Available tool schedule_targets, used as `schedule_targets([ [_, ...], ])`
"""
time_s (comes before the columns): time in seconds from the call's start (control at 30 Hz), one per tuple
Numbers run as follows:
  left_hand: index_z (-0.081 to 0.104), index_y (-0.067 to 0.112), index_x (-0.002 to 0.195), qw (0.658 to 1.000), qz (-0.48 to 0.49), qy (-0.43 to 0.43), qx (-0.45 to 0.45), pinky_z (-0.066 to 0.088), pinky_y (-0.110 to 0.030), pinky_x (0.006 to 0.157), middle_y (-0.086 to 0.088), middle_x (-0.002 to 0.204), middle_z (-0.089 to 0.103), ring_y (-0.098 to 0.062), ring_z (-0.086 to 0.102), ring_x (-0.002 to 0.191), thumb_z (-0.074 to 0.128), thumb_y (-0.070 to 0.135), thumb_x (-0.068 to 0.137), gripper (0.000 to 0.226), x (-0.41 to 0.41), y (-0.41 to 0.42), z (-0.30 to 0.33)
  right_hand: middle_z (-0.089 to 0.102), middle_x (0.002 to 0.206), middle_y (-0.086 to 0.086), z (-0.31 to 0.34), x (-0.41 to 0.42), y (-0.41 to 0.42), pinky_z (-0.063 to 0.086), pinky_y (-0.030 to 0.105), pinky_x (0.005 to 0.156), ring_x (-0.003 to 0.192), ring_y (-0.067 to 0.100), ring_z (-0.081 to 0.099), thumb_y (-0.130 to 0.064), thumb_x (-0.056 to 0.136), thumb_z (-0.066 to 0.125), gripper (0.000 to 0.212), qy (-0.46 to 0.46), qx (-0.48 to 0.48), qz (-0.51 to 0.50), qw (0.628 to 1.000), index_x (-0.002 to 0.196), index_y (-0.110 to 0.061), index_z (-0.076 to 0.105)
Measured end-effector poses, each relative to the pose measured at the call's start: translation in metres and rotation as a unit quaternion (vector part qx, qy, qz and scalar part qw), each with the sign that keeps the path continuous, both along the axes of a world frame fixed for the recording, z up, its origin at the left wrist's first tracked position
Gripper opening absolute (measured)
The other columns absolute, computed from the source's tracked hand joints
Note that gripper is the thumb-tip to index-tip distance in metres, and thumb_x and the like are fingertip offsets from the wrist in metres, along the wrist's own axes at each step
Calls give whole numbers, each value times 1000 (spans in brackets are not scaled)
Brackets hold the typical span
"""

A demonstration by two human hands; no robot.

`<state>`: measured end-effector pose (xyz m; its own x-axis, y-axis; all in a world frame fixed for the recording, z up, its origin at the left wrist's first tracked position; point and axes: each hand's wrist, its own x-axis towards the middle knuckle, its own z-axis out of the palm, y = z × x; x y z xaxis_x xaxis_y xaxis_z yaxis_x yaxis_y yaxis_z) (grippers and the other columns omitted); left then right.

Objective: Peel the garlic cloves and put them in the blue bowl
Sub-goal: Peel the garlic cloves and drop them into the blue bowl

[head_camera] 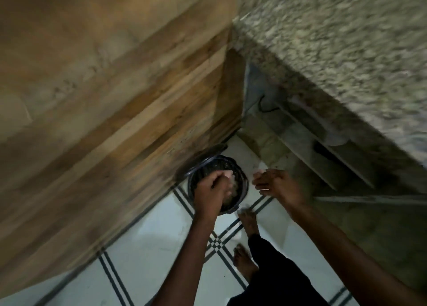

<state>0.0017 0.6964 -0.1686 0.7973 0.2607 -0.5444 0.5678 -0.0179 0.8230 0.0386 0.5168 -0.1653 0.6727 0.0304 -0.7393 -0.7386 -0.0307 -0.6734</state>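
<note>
Down on the floor, in the head view, a black bin (218, 183) lined with a dark bag stands against the foot of a wooden cabinet (115, 98), and everything else is easiest placed from it. The left hand (211, 193) hangs right over the bin's mouth, fingers curled downward; something pale shows at the fingertips, but motion blur keeps me from saying whether it is garlic skin or just the nails, so I cannot tell if the hand grips anything. The right hand (275, 185) is just beside the bin, off its rim on the counter side, fingers loosely bent with a small pale bit at the tips, equally unclear. Inside the bin a light, mottled mass lies half hidden under the left hand. Two bare feet (247, 215) stand on the white tiled floor (150, 248) near the bin, one partly covered by dark clothing. A speckled stone counter (346, 40) rises above and to the side of the bin, smeared by blur, with dim shelving beneath it. No blue bowl or garlic cloves can be made out anywhere here.
</note>
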Motion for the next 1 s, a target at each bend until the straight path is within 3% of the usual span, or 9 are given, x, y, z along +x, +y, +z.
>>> schedule_targets([
  [0.17, 78, 20, 98, 989, -99, -101, -41, 58, -29, 70, -6, 91, 77, -19, 72, 86, 63, 23, 99, 15, -27, -94, 125, 75, 94, 18, 130, -63, -97, 55, 36, 76, 85, 31, 69, -13, 102, 55, 22, -92, -48, -31, 994, 103, 1, 72],
  [0.3, 79, 33, 92, 968, -199, -144, -54, 60, -35, 71, -1, 86, 77, -18, 73, 82, 63, 48, 87, 23, -50, -187, 178, 76, 89, 16, 190, -120, -185, 57, 29, 71, 82, 29, 72, -16, 102, 56, 23, -145, -95, -76, 982, 99, -5, 76],
  [0.43, 78, 32, 90, 936, -300, -156, -93, 55, -29, 67, -1, 86, 77, -12, 71, 77, 65, 26, 97, 16, -75, -297, 203, 74, 89, 23, 221, -175, -287, 55, 41, 76, 76, 27, 68, -13, 100, 57, 21, -182, -116, -157, 964, 97, -4, 76],
  [0.63, 77, 16, 94, 905, -389, -146, -93, 57, -28, 66, -8, 87, 76, -16, 71, 75, 60, 11, 100, 18, -117, -468, 216, 76, 81, 12, 225, -243, -452, 56, 41, 72, 75, 30, 69, -13, 99, 58, 20, -178, -157, -258, 937, 91, -6, 75],
  [0.8, 79, 20, 97, 894, -430, -121, -22, 58, -37, 74, -5, 85, 76, -23, 72, 82, 65, 18, 97, 14, -137, -579, 194, 77, 77, 0, 200, -277, -557, 61, 44, 76, 71, 17, 73, -22, 95, 60, 19, -157, -223, -270, 923, 86, -19, 76],
  [0.93, 75, 23, 107, 864, -467, -181, 58, 56, -28, 85, 7, 101, 74, -9, 69, 94, 68, 25, 94, 16, -129, -632, 164, 76, 77, -6, 175, -281, -609, 61, 44, 72, 73, 16, 73, -37, 87, 59, 20, -138, -281, -253, 915, 84, -26, 75],
  [1.0, 71, 16, 119, 826, -477, -257, 157, 48, -21, 90, 0, 115, 68, -16, 63, 105, 66, 20, 93, 27, -118, -651, 153, 76, 83, -3, 169, -270, -627, 58, 35, 72, 77, 18, 72, -29, 90, 62, 13, -137, -350, -231, 897, 91, -24, 74],
])
